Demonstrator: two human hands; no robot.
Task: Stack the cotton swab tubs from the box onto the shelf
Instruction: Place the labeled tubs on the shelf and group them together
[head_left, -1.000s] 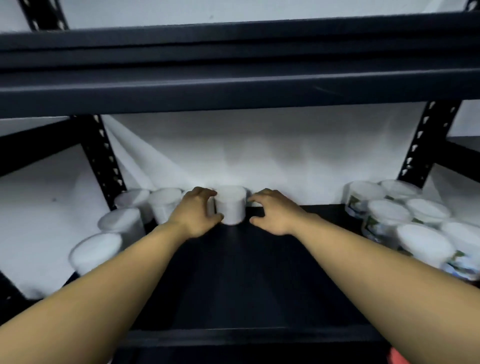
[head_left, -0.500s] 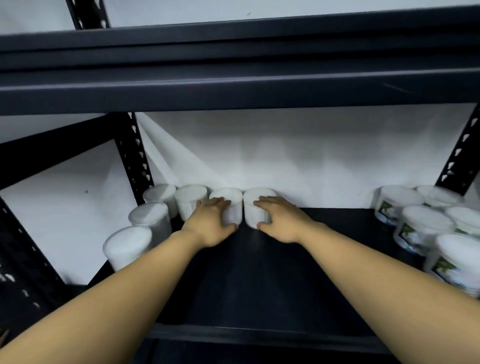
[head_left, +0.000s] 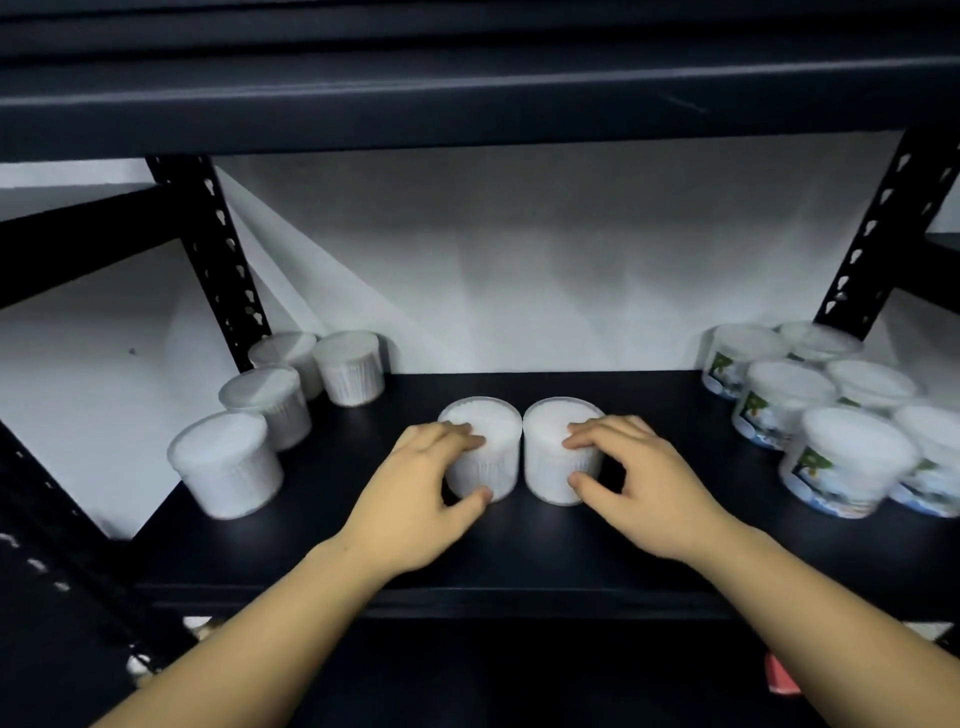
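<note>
Two clear cotton swab tubs stand side by side, touching, in the middle of the black shelf (head_left: 649, 545). My left hand (head_left: 415, 499) grips the left tub (head_left: 485, 457), fingers over its lid and thumb against its front wall. My right hand (head_left: 639, 483) grips the right tub (head_left: 553, 457) the same way. Both tubs are upright. The box is out of view.
Several plain tubs (head_left: 228, 462) line the shelf's left end beside a black upright post (head_left: 218, 260). Several labelled tubs (head_left: 836, 462) crowd the right end. A dark upper shelf (head_left: 467, 104) hangs low overhead. White wall behind.
Both hands have drawn the two tubs from the back wall toward the front middle of the shelf. The pair now stands apart from the left row.
</note>
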